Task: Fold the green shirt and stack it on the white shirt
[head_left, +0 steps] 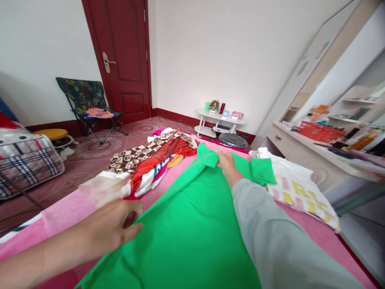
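A bright green shirt (186, 224) lies spread lengthwise on a pink bed cover (60, 218). My right hand (226, 163), in a grey sleeve, reaches to the far end and its fingers are closed on the shirt's collar area. My left hand (116, 226) rests at the shirt's left edge near the hem, fingers curled and pinching the green fabric. A heap of patterned clothes (150, 162) in brown, red and white lies just left of the shirt.
A white printed shirt (296, 188) lies to the right. Beyond it stands a dresser (303, 154) with a red basket (319, 131). A folding chair (90, 106), a red door (123, 56) and a low white table (221, 120) stand on the far floor.
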The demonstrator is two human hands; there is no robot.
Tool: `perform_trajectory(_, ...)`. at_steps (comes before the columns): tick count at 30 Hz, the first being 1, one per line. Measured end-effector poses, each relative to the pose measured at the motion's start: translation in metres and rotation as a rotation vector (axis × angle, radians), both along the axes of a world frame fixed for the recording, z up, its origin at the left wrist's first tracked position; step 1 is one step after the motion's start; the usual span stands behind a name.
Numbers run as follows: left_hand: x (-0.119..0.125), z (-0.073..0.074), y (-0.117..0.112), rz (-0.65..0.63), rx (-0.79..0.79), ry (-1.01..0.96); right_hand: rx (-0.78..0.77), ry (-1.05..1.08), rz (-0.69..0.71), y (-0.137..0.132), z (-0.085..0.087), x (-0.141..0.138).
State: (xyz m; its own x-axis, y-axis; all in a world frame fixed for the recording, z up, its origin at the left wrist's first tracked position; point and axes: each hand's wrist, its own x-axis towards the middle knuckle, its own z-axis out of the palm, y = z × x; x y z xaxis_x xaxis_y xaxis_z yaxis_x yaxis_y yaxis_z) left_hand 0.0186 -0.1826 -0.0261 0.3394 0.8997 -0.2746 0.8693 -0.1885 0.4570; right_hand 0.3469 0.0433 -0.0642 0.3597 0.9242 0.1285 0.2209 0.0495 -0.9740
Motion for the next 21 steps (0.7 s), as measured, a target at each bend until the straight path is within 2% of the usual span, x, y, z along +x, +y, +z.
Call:
perform_trajectory(5, 0.023, 0.022, -0.006, -0.034, -0.038, -0.246, 0.024, 0.214, -0.055, 0.013, 0.033, 0.003)
perform_trajectory(8, 0.041, 0.031, -0.012, -0.072, -0.062, -0.308, 0.047, 0.277, -0.081, 0.014, 0.036, 0.014)
perform_trajectory(12, 0.068, 0.032, -0.019, -0.134, -0.109, -0.328, 0.090, 0.307, -0.145, 0.011, 0.016, 0.037)
perform_trajectory(18, 0.109, 0.015, -0.026, -0.143, -0.285, -0.310, 0.124, 0.284, -0.237, 0.011, -0.034, 0.068)
perform_trajectory(21, 0.124, 0.006, -0.026, -0.233, -0.400, -0.424, 0.148, 0.242, -0.279, 0.014, -0.058, 0.078)
